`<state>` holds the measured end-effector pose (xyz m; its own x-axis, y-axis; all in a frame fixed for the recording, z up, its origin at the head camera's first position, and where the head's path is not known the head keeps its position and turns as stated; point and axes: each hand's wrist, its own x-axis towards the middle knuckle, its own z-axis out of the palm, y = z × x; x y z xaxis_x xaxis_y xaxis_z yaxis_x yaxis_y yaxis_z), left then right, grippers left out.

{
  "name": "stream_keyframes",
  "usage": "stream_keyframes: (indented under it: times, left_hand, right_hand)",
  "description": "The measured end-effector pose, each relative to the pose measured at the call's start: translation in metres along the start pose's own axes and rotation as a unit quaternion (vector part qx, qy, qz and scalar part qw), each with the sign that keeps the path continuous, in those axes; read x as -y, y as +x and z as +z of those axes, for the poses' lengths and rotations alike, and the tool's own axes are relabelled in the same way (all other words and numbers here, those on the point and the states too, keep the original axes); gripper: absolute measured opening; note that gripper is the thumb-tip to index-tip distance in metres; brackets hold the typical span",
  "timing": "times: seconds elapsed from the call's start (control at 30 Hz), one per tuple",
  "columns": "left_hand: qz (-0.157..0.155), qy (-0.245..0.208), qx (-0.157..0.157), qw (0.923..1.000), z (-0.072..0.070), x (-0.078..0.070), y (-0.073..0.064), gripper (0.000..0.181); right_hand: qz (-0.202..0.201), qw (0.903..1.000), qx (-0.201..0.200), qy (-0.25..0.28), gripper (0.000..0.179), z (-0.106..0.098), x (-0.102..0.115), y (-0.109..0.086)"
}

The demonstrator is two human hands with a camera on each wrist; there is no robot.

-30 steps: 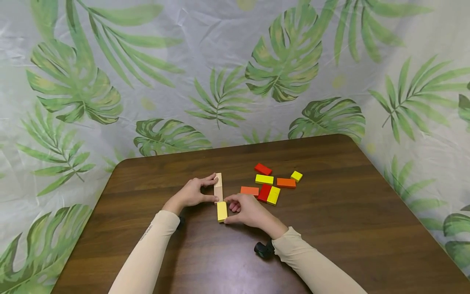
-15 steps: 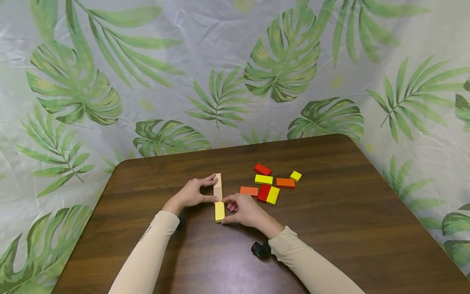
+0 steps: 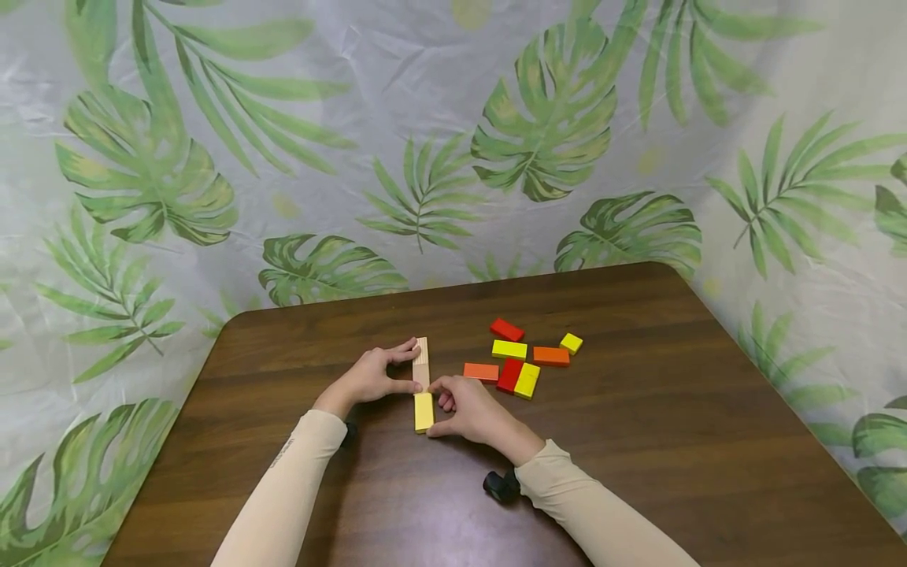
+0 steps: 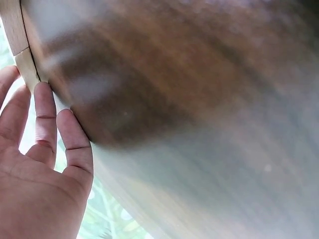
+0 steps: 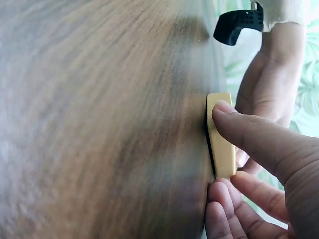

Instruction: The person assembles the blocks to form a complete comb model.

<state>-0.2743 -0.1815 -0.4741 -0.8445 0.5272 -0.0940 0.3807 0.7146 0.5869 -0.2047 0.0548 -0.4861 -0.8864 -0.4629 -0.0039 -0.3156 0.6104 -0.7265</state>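
shifting leftward, the yellow wooden cuboid [image 3: 423, 413] is aligning, pinched by the right hand [image 3: 473, 408]; left hand [image 3: 371, 375], fingers spread, is steadying pale wooden cuboids [image 3: 421, 370]; light pressure should be best.

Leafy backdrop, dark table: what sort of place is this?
Probably a makeshift indoor recording corner, judging by the wrinkled leaf-printed sheet behind a wood-grain table, and a small black wrist-worn device.

Unreadable lettering [image 3: 282, 453] on left sleeve [image 3: 286, 494]
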Motion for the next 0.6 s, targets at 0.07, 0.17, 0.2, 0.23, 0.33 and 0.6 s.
stream_keyframes:
  times: [0.07, 0.17, 0.2, 0.23, 0.33, 0.6]
  left_hand:
    - [0.002, 0.000, 0.001, 1.0000, 0.0008, 0.0004, 0.0006, 0.077]
    - [-0.001, -0.002, 0.003, 1.0000, 0.0015, 0.0006, 0.0005, 0.077]
    - [-0.002, -0.002, 0.003, 1.0000, 0.0016, 0.0006, 0.0002, 0.077]
    - [-0.003, -0.002, 0.003, 1.0000, 0.0016, 0.0006, -0.0002, 0.077]
    - [-0.002, -0.003, 0.002, 1.0000, 0.0013, 0.0003, -0.0008, 0.077]
    - [-0.002, -0.003, 0.002, 1.0000, 0.0005, 0.0012, -0.0010, 0.077]
  right_hand:
    - [-0.002, 1.0000, -0.002, -0.001, 0.058, 0.0008, -0.0007, -0.0005]
    - [-0.006, 1.0000, -0.004, 0.001, 0.058, 0.0016, -0.0012, -0.0011]
    - [-0.008, 1.0000, -0.005, 0.001, 0.057, 0.0019, -0.0015, -0.0011]
    - [-0.010, 0.9999, -0.006, 0.002, 0.057, 0.0022, -0.0016, -0.0009]
    - [-0.015, 0.9999, -0.007, 0.002, 0.057, 0.0024, -0.0019, -0.0004]
    - [-0.013, 0.9998, -0.011, -0.006, 0.054, 0.0033, -0.0013, -0.0001]
